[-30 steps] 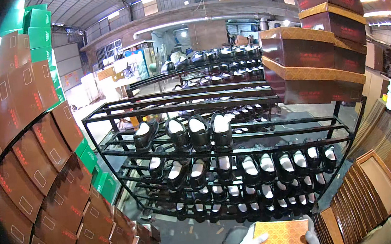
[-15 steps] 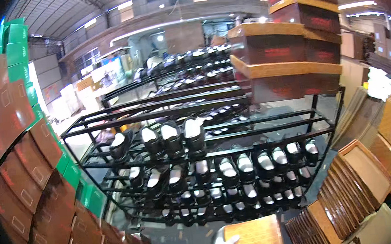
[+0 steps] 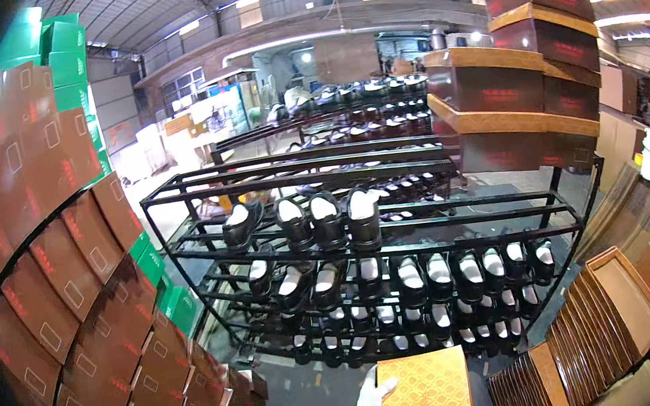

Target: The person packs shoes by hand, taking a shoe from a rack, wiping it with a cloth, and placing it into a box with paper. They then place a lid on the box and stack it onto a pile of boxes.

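Note:
At the lower middle, my left hand (image 3: 373, 399), in a white glove, grips the left side of an orange patterned shoebox (image 3: 423, 392), its thumb over the near face. The box's lower part is cut off by the picture's edge. My right hand does not show. Beyond the box stands a black metal rack (image 3: 426, 247) with several tiers of black shoes (image 3: 326, 223) with pale insoles.
Brown shoeboxes (image 3: 70, 288) are stacked high on the left, with green boxes (image 3: 68, 56) behind. Dark boxes with orange lids (image 3: 497, 95) tower on the rack's right end. Nested box lids (image 3: 588, 333) lean at the lower right.
The view has turned a little to the left, so the rack and stacks sit further right. The orange shoebox and my left hand show higher, with more of the hand visible.

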